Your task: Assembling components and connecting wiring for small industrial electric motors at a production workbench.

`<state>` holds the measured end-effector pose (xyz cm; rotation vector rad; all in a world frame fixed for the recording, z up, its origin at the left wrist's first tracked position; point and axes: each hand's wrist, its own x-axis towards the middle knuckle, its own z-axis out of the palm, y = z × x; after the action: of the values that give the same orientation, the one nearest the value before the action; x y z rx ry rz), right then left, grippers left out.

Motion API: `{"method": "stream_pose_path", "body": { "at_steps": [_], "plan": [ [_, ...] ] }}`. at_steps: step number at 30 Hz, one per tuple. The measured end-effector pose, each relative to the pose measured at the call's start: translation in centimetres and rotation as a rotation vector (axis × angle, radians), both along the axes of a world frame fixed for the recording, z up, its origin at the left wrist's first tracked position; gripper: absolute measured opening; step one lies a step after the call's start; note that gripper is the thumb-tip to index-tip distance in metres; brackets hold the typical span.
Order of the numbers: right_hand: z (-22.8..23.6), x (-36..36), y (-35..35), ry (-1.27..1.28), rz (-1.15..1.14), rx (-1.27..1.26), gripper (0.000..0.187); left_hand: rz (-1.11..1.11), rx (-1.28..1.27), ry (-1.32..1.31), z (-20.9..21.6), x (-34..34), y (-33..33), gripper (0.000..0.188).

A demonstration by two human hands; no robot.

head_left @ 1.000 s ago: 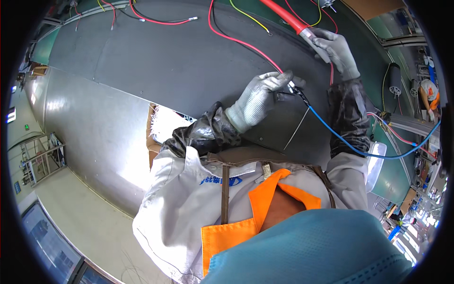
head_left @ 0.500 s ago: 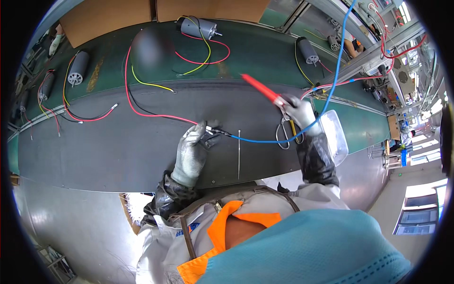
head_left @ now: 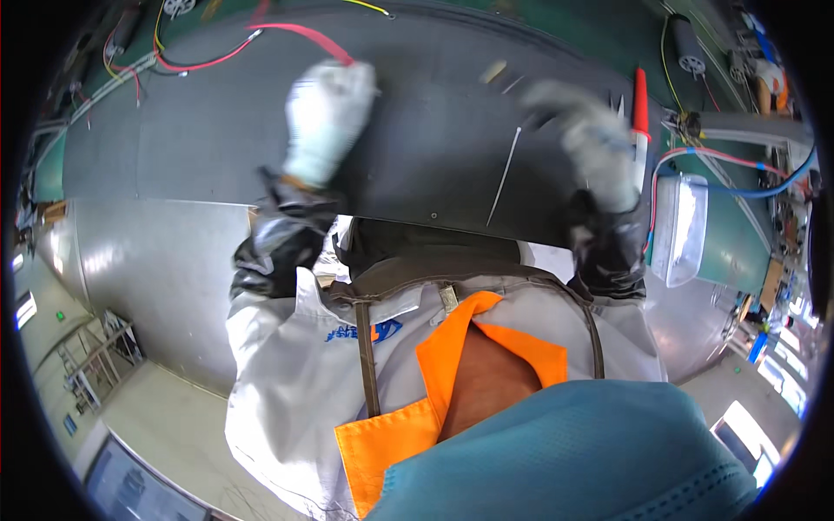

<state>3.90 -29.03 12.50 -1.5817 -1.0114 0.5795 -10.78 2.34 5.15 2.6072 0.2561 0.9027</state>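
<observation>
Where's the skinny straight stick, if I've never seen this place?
Start with the big dark work surface in front of the person. Look between the left hand and the right hand, nearer the right, for a slanting stick ending near the front edge. It's pale, thin and far longer than the small tan piece lying beyond it.

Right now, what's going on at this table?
A person's gloved left hand has hold of a red wire. The right hand is blurred, so I can't tell its grip; a red-handled tool is beside it. A thin rod lies on the dark tabletop, between the hands. A clear plastic box is further right.
</observation>
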Motion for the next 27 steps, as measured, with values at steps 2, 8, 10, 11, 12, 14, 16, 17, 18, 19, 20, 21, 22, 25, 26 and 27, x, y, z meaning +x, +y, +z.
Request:
{"method": "stream_pose_path", "body": {
  "at_steps": [2, 8, 10, 11, 12, 14, 16, 17, 18, 19, 20, 21, 22, 25, 26, 27],
  "plan": [
    [-2.2, 5.5, -1.8, -0.168, -0.528, -0.267, 0.035, 0.367, 0.392, 0.108, 1.0, -3.6, 5.6, 0.043],
    [-2.6, 9.6, 2.7, -0.589, -0.130, -0.565, 0.050, 0.434, 0.452, 0.039, 3.0, -8.2, 7.6, 0.025],
    [-2.4, 13.8, 7.7, -0.921, -0.262, -0.464, 0.057, 0.153, 0.314, -0.064, 2.6, -3.9, 4.2, 0.019],
    [-2.4, 16.4, 11.1, -1.118, -0.334, -0.514, 0.061, 0.045, 0.315, -0.078, 2.3, -1.9, 2.9, 0.020],
    [-3.7, 20.8, 13.4, -1.554, -0.393, -0.425, 0.059, -0.059, 0.261, -0.030, 2.0, 0.6, 1.7, 0.024],
    [-2.3, 24.5, 20.1, -1.498, -0.465, -0.678, 0.065, -0.217, 0.181, 0.007, 1.9, 5.0, 0.4, 0.030],
    [-7.2, 32.9, 23.2, -1.414, -0.376, -0.822, 0.055, -0.281, 0.177, 0.014, 1.6, 9.5, 0.0, 0.033],
    [-10.4, 41.4, 19.8, -1.506, -0.394, -0.757, 0.061, -0.343, 0.188, -0.024, 2.1, 13.2, -0.8, 0.035],
    [-11.1, 37.4, 25.1, -1.414, -0.335, -0.751, 0.066, -0.219, 0.214, -0.051, 0.6, 14.1, 0.8, 0.032],
    [-9.1, 33.6, 27.9, -1.335, -0.303, -0.771, 0.072, -0.124, 0.245, -0.101, -0.4, 15.3, 1.8, 0.029],
    [-7.8, 34.3, 27.7, -1.315, -0.280, -0.801, 0.077, -0.090, 0.298, -0.148, -0.8, 17.4, 2.1, 0.026],
    [-7.3, 35.4, 27.1, -1.295, -0.264, -0.841, 0.082, -0.065, 0.345, -0.200, -1.1, 19.1, 2.3, 0.025],
    [-7.9, 38.3, 24.9, -1.273, -0.309, -0.715, 0.088, -0.112, 0.289, 0.035, -1.8, 20.7, 1.8, 0.030],
    [-9.4, 35.3, 23.8, -1.007, -0.381, -0.609, 0.089, -0.205, 0.401, 0.355, -0.6, 18.9, 4.1, 0.033],
    [-9.6, 33.0, 23.5, -0.881, -0.412, -0.551, 0.090, -0.190, 0.444, 0.357, -1.0, 16.9, 5.3, 0.034],
    [-9.8, 30.6, 23.2, -0.756, -0.446, -0.491, 0.090, -0.176, 0.488, 0.357, -1.4, 14.7, 6.8, 0.036]
  ]
}}
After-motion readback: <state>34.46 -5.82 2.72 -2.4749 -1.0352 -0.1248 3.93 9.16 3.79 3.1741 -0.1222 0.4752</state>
